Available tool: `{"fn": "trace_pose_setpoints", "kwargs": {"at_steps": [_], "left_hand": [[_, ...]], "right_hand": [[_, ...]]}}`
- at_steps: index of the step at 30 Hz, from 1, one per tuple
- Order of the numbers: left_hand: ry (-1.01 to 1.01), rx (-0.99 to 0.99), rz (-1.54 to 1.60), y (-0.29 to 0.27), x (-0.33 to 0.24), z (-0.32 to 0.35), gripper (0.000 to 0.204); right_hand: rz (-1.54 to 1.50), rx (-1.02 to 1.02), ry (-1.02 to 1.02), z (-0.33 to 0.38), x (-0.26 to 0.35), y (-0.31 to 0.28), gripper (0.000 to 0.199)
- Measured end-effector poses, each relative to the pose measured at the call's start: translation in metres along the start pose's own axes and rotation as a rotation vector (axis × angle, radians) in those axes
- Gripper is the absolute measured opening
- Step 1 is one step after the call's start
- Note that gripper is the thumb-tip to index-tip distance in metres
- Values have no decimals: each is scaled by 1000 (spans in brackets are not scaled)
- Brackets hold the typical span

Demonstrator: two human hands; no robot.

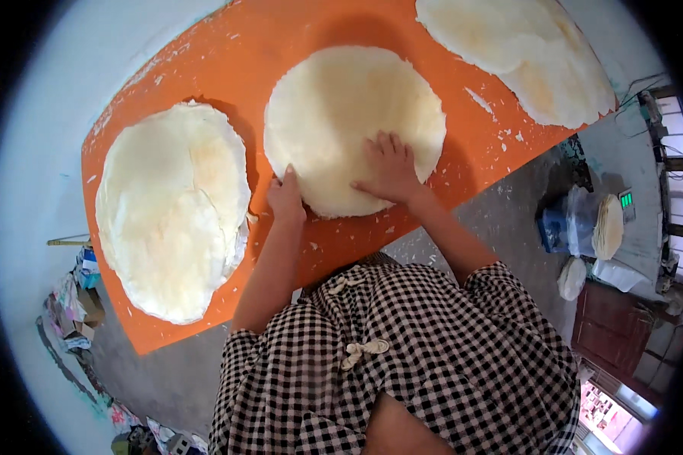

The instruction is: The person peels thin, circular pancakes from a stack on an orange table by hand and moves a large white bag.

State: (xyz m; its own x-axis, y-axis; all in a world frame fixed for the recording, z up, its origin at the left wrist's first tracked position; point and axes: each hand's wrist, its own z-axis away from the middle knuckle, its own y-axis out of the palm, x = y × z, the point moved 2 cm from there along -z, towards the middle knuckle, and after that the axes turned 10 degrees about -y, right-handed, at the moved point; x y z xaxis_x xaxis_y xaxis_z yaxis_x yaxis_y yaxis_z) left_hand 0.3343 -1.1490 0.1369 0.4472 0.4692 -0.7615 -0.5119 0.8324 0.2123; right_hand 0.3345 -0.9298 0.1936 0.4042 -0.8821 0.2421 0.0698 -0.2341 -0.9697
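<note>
A round, pale, thin flatbread [334, 98], perhaps a stack of them, lies on the orange tabletop in front of me. At its near left edge is my left hand [287, 199], thumb over the rim and fingers curled at the side, pinching the edge. My right hand [391, 171] rests flat on the near right part of the flatbread with its fingers spread. To the left lies an oval pile of flatbreads [167, 205] with ragged, layered edges and light brown patches. More overlapping flatbreads [531, 64] lie at the far right of the table.
Small white flakes are scattered over the orange table [319, 254]. A blue container [558, 227] stands off to the right, beside a round pale stack [608, 227] and a green-lit display [626, 201]. Boxes and cloths [80, 303] lie on the left by the wall.
</note>
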Motion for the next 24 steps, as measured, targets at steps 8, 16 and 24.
{"fn": "trace_pose_setpoints", "kwargs": {"at_steps": [8, 16, 24], "left_hand": [[-18, 89, 10, 20, -6, 7, 34], [-380, 494, 59, 6, -9, 11, 24], [-319, 342, 24, 6, 9, -5, 13]], "right_hand": [[38, 109, -282, 3, 18, -5, 83], [40, -96, -432, 7, -1, -5, 58], [181, -266, -460, 25, 28, -4, 31]]}}
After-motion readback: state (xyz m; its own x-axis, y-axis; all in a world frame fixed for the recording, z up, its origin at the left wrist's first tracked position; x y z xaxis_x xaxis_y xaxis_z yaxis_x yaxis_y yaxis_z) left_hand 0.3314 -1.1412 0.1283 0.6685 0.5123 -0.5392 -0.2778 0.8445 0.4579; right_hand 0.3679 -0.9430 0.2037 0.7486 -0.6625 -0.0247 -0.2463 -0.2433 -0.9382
